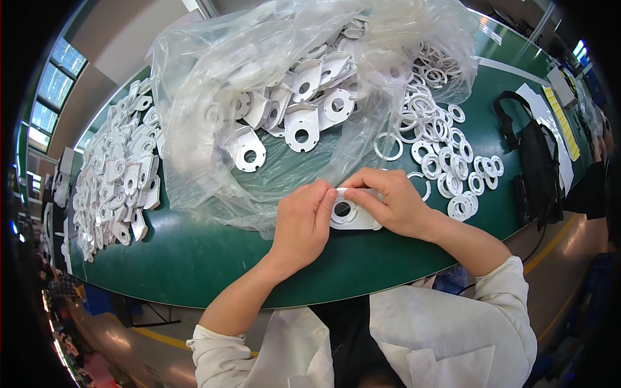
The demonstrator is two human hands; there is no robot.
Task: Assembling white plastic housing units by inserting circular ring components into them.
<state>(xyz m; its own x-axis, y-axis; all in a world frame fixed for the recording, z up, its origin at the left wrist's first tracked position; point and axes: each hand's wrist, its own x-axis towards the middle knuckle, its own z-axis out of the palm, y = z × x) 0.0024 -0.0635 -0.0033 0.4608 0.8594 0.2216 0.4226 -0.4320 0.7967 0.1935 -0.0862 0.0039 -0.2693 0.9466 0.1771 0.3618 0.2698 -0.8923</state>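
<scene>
Close to the table's front edge, a white plastic part (356,222) with a round hole is held between my two hands. My left hand (301,223) grips its left side, thumb along the rim of the hole. From the other side my right hand (392,202) presses its thumb and bent fingers on the part's upper edge. Just beyond lies a large clear plastic bag (207,174), its mouth spread toward me, with several white parts of a like shape (301,129) in it. Loose white rings (445,158) lie beyond my right hand. My fingers hide some of the held part.
A big heap of white plastic parts (116,174) covers the left end of the green table (187,258). On the right lie a black pouch with a strap (540,161), white paper (535,103) and a yellow strip (561,123). The table's curved front edge runs below my forearms.
</scene>
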